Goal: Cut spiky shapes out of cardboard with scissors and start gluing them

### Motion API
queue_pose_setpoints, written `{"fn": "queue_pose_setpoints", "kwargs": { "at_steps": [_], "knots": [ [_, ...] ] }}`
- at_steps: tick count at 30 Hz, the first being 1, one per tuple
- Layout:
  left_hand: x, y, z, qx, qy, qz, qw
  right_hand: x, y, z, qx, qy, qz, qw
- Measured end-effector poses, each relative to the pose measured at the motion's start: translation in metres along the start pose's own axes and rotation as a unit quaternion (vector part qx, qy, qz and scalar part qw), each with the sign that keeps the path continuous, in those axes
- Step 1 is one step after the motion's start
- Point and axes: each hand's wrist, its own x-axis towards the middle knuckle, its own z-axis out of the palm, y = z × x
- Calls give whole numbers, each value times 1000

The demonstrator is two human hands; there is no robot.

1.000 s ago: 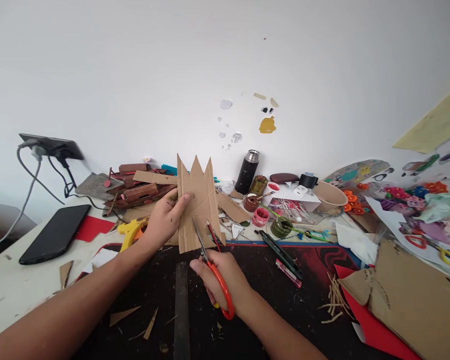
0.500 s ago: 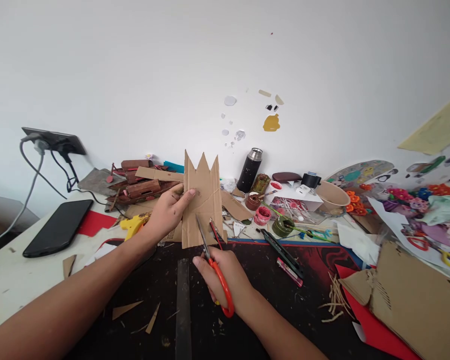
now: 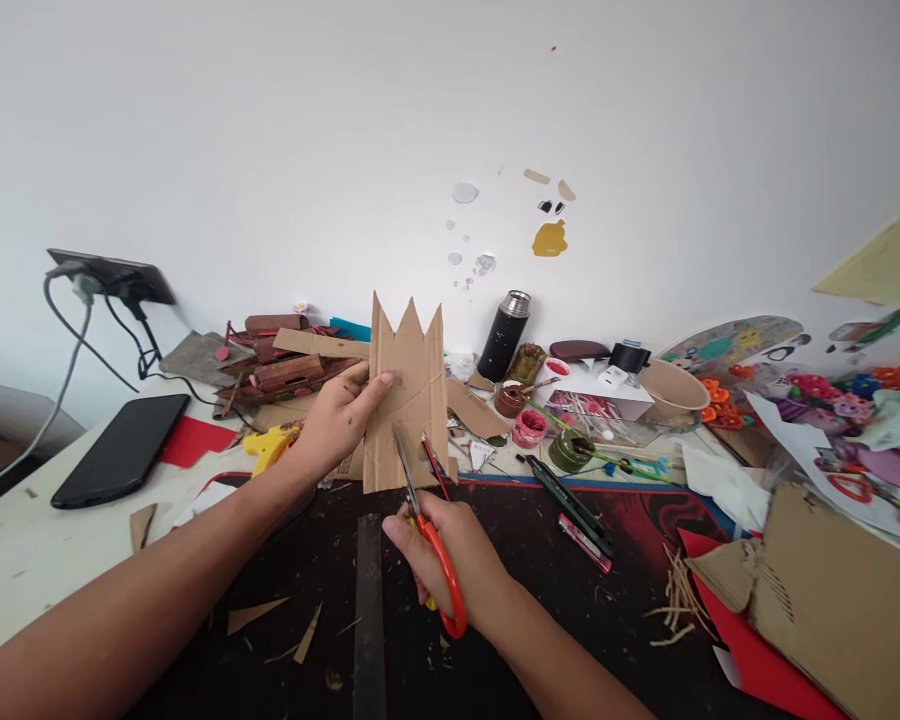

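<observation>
My left hand (image 3: 339, 420) grips the left edge of a brown cardboard piece (image 3: 407, 390) with three pointed tips on top, holding it upright above the desk. My right hand (image 3: 450, 560) is closed on red-handled scissors (image 3: 427, 525). The scissor blades are parted and bite into the cardboard's lower edge near its middle. A pencil line runs across the cardboard.
A dark cutting mat (image 3: 540, 590) with a metal ruler (image 3: 367, 610) and cardboard scraps lies below. A phone (image 3: 120, 450), a yellow glue gun (image 3: 270, 445), a black flask (image 3: 504, 335), paint pots (image 3: 529, 428), a utility knife (image 3: 570, 505) and large cardboard (image 3: 817, 590) crowd the desk.
The view has drifted a little, so everything sits slightly to the right. The scissors stay at the cardboard's lower edge, with the blades a little further in.
</observation>
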Motion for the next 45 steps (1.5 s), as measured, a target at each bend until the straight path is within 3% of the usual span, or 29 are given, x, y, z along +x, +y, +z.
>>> {"fn": "queue_pose_setpoints", "kwargs": {
  "at_steps": [7,12,19,27,45],
  "knots": [
    [-8,18,1,49,48,46,997,-2,-3,0,124,-50,-42,990],
    [-11,28,0,49,69,70,994,-1,-5,-4,188,-86,-4,978],
    [-11,28,0,27,81,61,994,-3,0,-12,120,-40,-55,991],
    [-5,20,-6,-56,45,36,997,-6,2,-11,110,-55,-82,989],
    [-8,17,2,-13,38,44,998,-2,-3,-4,-16,25,-12,999]
  ]
}}
